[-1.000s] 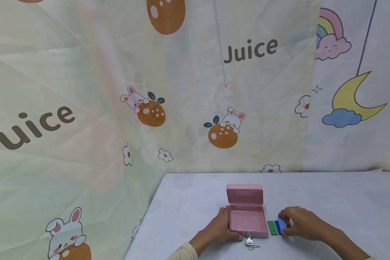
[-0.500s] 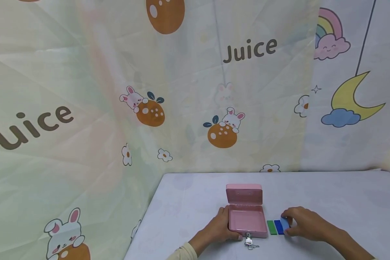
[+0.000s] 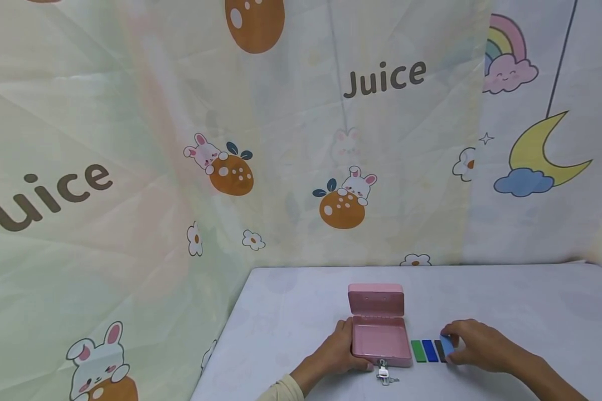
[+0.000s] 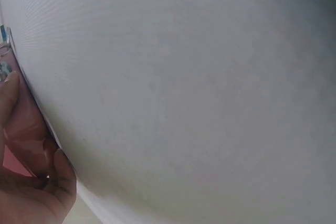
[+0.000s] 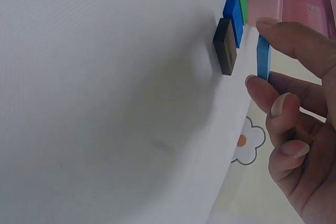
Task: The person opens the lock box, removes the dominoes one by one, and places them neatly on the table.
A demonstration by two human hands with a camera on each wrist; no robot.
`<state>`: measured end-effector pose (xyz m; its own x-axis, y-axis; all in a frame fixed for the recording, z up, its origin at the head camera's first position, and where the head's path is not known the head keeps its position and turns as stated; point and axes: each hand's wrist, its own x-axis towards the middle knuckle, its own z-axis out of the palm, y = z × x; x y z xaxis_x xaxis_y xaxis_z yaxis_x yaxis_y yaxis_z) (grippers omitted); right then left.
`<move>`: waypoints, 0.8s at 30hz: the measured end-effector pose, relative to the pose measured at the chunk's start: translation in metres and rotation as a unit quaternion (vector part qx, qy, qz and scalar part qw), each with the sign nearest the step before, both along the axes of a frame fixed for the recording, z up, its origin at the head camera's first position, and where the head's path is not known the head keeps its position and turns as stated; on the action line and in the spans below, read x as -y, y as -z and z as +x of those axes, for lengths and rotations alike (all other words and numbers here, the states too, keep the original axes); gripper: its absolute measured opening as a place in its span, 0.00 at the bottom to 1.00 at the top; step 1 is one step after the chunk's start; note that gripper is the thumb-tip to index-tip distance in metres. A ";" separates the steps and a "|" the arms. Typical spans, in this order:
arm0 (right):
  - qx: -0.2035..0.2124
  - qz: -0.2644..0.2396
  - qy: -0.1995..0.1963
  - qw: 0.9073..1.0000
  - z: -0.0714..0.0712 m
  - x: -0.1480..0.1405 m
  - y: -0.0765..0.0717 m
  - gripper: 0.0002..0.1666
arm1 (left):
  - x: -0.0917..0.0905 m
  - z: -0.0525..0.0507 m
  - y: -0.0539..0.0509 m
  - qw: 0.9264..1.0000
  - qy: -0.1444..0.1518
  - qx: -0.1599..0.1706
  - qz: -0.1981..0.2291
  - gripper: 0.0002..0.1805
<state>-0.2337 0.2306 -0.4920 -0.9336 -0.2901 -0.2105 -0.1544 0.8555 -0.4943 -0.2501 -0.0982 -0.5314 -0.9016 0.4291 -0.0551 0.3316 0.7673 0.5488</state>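
Observation:
A pink metal box [image 3: 381,337] sits on the table with its lid raised and nothing inside. My left hand [image 3: 338,351] grips its left side, fingers along the side and thumb at the front. A small padlock [image 3: 383,371] with a key hangs at the box's front. Between thumb and fingertips my right hand [image 3: 476,346] pinches a thin light blue block [image 5: 263,59], held just above the row. Right of the box lie a green block [image 3: 418,351], a dark blue block [image 3: 430,351] and a dark brown block [image 5: 226,48], side by side.
A white cloth covers the table [image 3: 291,301]. Behind it and to the left hang printed curtains [image 3: 281,139] with rabbits, fruit and flowers.
My right hand has moved to the right with the light blue block, uncovering the dark blue block and then the dark brown one. The left hand stays on the box.

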 end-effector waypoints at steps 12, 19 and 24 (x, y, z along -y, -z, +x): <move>0.000 0.004 -0.001 1.000 0.001 -0.011 0.007 0.25 | 0.000 0.001 -0.001 1.000 -0.002 0.008 0.002 0.55; 0.000 0.013 0.005 1.000 0.000 -0.015 0.011 0.25 | 0.000 0.002 -0.003 1.000 0.002 0.000 -0.002 0.56; -0.001 0.014 0.003 1.000 -0.001 -0.017 0.013 0.25 | 0.000 0.002 -0.004 1.000 0.000 0.008 0.001 0.56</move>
